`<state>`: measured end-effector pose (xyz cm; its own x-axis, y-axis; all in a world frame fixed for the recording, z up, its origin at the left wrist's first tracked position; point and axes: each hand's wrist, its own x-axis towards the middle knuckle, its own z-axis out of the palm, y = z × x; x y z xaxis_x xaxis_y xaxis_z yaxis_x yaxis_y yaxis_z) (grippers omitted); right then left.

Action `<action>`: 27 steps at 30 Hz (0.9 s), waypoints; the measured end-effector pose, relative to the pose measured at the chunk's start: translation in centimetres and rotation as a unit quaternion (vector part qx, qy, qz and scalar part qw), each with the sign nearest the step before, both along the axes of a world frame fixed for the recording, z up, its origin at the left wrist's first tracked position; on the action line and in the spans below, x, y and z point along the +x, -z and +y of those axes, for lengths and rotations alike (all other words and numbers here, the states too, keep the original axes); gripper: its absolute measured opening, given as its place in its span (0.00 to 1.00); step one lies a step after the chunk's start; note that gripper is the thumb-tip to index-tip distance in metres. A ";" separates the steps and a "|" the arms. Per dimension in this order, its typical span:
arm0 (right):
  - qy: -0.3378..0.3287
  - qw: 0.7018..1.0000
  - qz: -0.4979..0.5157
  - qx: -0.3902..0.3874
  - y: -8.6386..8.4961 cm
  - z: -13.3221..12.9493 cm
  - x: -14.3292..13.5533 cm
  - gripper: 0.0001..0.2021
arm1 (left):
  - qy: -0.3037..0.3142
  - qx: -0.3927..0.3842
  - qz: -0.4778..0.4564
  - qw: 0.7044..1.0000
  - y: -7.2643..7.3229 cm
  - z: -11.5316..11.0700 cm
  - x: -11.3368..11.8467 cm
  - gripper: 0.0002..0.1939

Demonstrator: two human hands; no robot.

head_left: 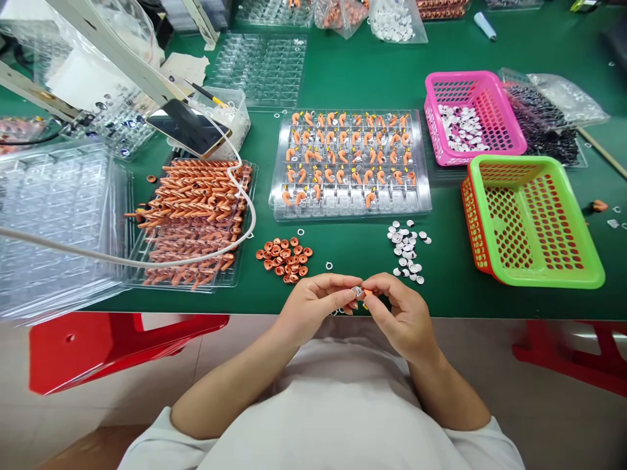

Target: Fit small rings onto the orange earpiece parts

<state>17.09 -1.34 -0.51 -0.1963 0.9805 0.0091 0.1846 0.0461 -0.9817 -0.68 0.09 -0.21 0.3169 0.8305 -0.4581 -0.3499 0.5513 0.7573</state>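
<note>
Just over the table's front edge, my left hand [313,301] pinches a small silvery round piece [356,291] between thumb and fingers. My right hand [405,316] meets it fingertip to fingertip, closed on a small orange part [367,294] mostly covered by the fingers. Whether the two pieces are joined cannot be made out. Beyond my hands lie a pile of copper-coloured cups [285,258] on the left and a scatter of white discs [407,248] on the right. Farther back, a transparent tray [350,212] holds rows of orange hook-shaped parts with yellow tips.
On the right stand a green basket [553,277] and a pink basket [443,156] with white discs. At left, a tray of copper-coloured stems [200,196] sits under a white cable [196,261]. A phone [191,127] rests on a plastic box. Stacked transparent trays [53,222] fill the far left.
</note>
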 end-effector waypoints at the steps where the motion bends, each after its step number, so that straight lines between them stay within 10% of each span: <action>1: 0.002 1.000 -0.002 -0.002 0.0 0.0 0.0 0.05 | -0.001 0.001 0.000 1.000 0.0 0.0 0.0 0.08; 27: 0.032 0.993 -0.024 0.115 0.6 -0.1 -0.2 0.12 | -0.021 0.088 0.123 0.988 -0.4 -1.1 0.5 0.05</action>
